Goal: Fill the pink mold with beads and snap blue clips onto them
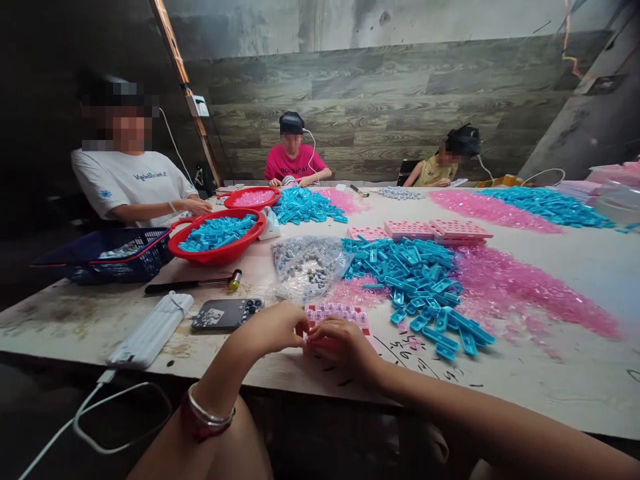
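Observation:
A pink tray (345, 311) with rows of small clear pieces stands near the table's front edge. My left hand (280, 327) is at its left front corner, fingers bent and closed on something too small to make out. Beside it, my right hand (343, 343) lies over the tray's front part, its fingers curled together at the same corner; what they grip is hidden. Behind the tray sits a clear plastic bag (307, 267) of small metallic parts. A heap of blue plastic pieces (410, 273) lies to the right.
Left of my hands are a phone (227, 314), a white power bank (150, 330) and a hammer (195, 285). A red basket (257, 230) holds blue pieces. Pink pieces (530, 287) spread rightward beyond stacked pink trays (435, 231). Three people sit around the table.

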The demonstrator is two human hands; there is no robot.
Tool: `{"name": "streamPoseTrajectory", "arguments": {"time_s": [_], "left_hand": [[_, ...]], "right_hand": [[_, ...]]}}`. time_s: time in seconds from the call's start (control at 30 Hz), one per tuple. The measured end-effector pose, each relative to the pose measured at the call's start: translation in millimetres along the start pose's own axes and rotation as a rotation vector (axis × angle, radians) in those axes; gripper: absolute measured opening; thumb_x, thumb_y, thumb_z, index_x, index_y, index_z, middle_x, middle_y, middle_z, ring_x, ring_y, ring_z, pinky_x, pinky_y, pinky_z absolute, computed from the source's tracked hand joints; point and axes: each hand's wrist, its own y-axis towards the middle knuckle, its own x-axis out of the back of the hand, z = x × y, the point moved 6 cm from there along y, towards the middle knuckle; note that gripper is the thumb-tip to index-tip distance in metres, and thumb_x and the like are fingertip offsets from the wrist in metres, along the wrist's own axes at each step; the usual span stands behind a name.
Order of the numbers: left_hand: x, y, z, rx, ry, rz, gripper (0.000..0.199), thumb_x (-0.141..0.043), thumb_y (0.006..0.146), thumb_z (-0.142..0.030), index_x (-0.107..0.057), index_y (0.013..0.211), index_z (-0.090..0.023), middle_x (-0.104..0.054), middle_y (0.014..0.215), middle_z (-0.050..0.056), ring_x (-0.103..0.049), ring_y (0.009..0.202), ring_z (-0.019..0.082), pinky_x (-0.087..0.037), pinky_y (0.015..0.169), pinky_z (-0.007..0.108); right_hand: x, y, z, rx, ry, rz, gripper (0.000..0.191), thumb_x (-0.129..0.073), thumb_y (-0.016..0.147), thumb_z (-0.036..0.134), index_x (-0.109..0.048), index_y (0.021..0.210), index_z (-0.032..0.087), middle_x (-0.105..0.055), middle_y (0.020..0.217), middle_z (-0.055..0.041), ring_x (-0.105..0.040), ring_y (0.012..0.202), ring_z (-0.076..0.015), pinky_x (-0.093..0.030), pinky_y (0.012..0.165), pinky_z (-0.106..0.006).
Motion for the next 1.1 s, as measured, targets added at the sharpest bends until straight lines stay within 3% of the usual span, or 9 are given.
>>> {"name": "streamPoseTrajectory", "arguments": {"time_s": [0.33, 0.73, 1.1], "left_hand": [[2.0, 4, -7, 0.065, 0.152, -0.036, 0.023, -0.059, 0.070, -0.032, -0.063, 0.057, -0.013, -0.050, 0.047, -0.001, -0.036, 0.044, 0.007, -0.021, 0.044, 0.022], [4.4, 1, -12, 0.056, 0.160, -0.010, 0.024, -0.060, 0.072, -0.033, -0.068, 0.061, -0.013, -0.054, 0.048, 0.001, -0.038, 0.044, 0.008, -0.024, 0.044, 0.021], [3.6, 1, -12, 0.061, 0.123, -0.002, 0.022, -0.063, 0.069, -0.032, -0.065, 0.058, -0.013, -0.044, 0.042, -0.002, -0.034, 0.043, 0.007, -0.021, 0.042, 0.022]], "right_hand": [[0, 5, 8, -0.006, -0.010, 0.074, 0.021, -0.059, 0.081, 0.034, -0.066, 0.067, 0.019, -0.066, 0.069, -0.0045, -0.059, 0.067, -0.0155, -0.046, 0.063, -0.028], [-3, 2, 2, -0.034, 0.011, 0.070, 0.013, -0.061, 0.079, 0.029, -0.065, 0.071, 0.020, -0.067, 0.077, -0.0059, -0.060, 0.073, -0.0172, -0.048, 0.066, -0.029], [-2, 1, 1, -0.052, 0.058, 0.061, 0.016, -0.061, 0.079, 0.033, -0.066, 0.071, 0.020, -0.068, 0.078, -0.0058, -0.061, 0.072, -0.0167, -0.049, 0.066, -0.028]]}}
